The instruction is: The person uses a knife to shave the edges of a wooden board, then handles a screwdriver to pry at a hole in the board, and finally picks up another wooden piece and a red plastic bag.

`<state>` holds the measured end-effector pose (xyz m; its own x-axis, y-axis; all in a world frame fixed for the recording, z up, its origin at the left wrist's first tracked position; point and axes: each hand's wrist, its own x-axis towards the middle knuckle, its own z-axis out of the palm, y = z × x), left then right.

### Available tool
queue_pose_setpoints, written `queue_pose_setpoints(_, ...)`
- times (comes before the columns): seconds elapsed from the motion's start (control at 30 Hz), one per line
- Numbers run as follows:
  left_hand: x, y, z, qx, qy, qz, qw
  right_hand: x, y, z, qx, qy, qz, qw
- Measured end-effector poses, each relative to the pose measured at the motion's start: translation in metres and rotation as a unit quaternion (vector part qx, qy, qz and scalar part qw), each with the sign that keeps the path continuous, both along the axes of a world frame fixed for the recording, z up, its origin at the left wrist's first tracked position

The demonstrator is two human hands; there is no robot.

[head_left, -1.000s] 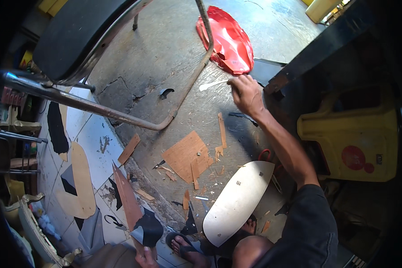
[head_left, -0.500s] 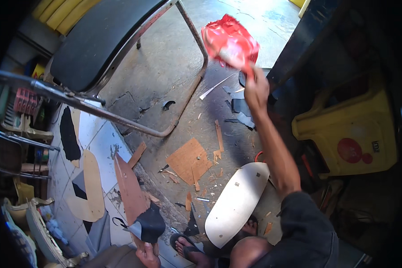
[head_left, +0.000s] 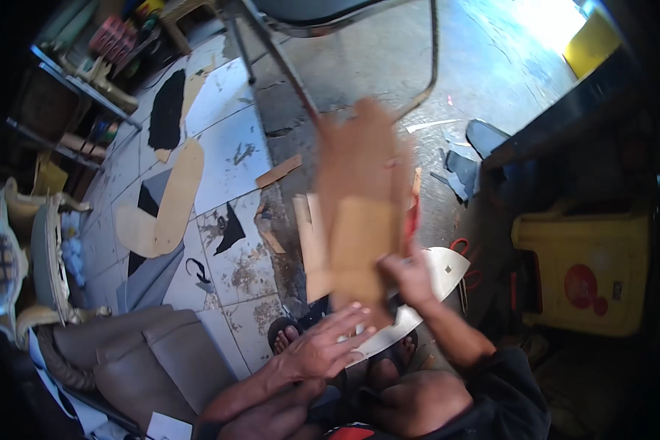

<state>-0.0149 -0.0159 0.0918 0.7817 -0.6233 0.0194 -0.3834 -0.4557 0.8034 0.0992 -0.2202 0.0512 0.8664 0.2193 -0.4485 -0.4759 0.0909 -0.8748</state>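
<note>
Blurred brown sheets of board [head_left: 363,165] stand upright in front of me, one lighter tan piece [head_left: 361,238] lying over the darker one. My right hand [head_left: 409,279] is closed on their right edge, thumb on the near face. My left hand [head_left: 326,343] has its fingers stretched out at the lower edge; whether they touch it is hard to tell. A sliver of something red [head_left: 413,214] shows just above my right hand, mostly hidden by the board. Behind my right hand, a white curved panel [head_left: 449,270] with metal fittings lies partly covered.
A metal-framed chair [head_left: 323,18] stands ahead. Dark scraps [head_left: 460,174] lie on the floor, with red-handled scissors [head_left: 468,257] beside the panel. At right is a yellow plastic stool [head_left: 543,249]; at left, cut tan pieces [head_left: 177,198] and a brown cushioned piece [head_left: 150,359].
My right hand has come back from far ahead, where it held a crumpled red thing, and now grips brown board. My left hand has moved up and right. The view has turned left.
</note>
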Motion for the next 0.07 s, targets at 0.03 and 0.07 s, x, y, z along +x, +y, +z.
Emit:
queue_pose_setpoints(0.03, -0.0019, 0.0002, 0.0008, -0.021, 0.013, 0.012, 1.000, 0.0244, -0.0195, 0.0182, 0.076, -0.071, -0.007, 0.995)
queue_pose_setpoints(0.07, -0.0072, -0.0002, 0.0006, -0.047, 0.031, 0.022, 0.998, 0.0184, -0.0171, 0.0194, 0.070, -0.065, 0.004, 0.995)
